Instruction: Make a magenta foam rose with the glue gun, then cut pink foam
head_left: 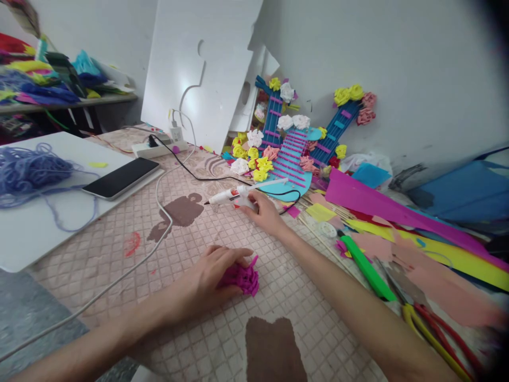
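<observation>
My left hand (214,270) is closed around a magenta crepe-paper flower (248,278) low over the tiled-pattern tabletop. Part of the flower is hidden behind its fingers. Farther forward, my right hand (262,212) grips a white hot glue gun (226,196), whose dark nozzle points left. A clear glue stick (270,183) sticks out from the back of the gun, and a black cord loops behind it. Just beyond stand craft pieces with purple and blue strips (292,156), trimmed with yellow, white and pink paper flowers (260,167).
At left, a smartphone (123,178) and blue yarn (32,167) lie on a white board (24,233). A power strip (157,148) sits behind, and a white cable (159,196) crosses the table. On the right are a green cutter (368,268), scissors (417,318) and coloured paper (397,212).
</observation>
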`<state>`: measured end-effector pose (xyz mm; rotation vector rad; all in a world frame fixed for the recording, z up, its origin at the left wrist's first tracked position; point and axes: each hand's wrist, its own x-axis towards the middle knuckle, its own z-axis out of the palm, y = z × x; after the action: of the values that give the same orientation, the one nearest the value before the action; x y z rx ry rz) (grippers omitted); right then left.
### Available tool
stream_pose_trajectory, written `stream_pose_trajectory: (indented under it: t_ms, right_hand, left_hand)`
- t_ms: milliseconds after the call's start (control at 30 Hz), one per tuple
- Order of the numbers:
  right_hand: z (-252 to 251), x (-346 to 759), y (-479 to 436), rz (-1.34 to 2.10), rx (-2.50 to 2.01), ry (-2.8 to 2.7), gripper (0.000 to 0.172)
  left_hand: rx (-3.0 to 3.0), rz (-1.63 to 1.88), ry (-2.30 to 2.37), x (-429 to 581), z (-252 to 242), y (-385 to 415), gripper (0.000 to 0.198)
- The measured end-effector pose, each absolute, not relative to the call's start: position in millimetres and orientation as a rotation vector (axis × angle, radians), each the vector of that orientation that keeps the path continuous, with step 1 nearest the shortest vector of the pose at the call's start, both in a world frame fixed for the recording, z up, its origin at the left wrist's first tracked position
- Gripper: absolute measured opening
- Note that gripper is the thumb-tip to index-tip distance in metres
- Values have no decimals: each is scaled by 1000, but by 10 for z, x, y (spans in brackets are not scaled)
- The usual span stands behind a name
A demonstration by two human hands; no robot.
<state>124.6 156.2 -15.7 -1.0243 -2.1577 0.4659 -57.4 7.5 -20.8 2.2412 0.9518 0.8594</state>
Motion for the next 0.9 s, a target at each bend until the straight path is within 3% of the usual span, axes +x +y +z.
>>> stream_pose_trajectory:
  t_ms: [367, 567, 733, 900]
  right_hand:
    - [-106, 1363, 1491, 457, -997, -2112, 37]
    - [59, 1662, 939, 272, -993, -2013, 25]
    - [13, 2063, 223, 341, -957, -2208, 23]
    - [-16, 2467, 32, 146, -1324, -2114, 12]
  left_hand:
    - [2221, 842, 986, -592, -141, 109, 57]
    - [2219, 806, 985, -580, -143, 141, 60]
    - [2211, 836, 952, -476, -102, 222, 59]
    - [2189, 852, 835, -147, 4, 362, 56]
